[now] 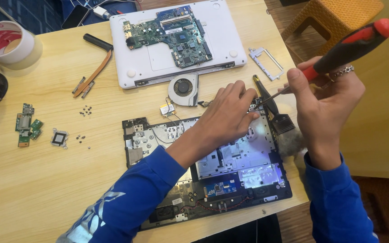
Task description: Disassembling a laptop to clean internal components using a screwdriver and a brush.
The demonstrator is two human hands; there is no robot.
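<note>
the right hand [327, 96] grips a red-and-black screwdriver [354, 42], its long axis slanting down-left to the far right corner of the open laptop base [230, 162]. the left hand [228, 114] presses there, fingers curled, holding nothing, nearer the tip.

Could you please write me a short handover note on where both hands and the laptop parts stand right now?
Left hand: rests on the upper right of the open laptop base, fingers pressed down beside the screwdriver tip.
Right hand: grips the red and black screwdriver, tip down at the base's upper right corner.
Parts: motherboard lies on the white cover; fan, copper heat pipe, small green boards and loose screws lie on the table. A brush lies at the base's right edge.
Done: board, fan and heat pipe are out.
Left: the corner being worked with the screwdriver.
</note>
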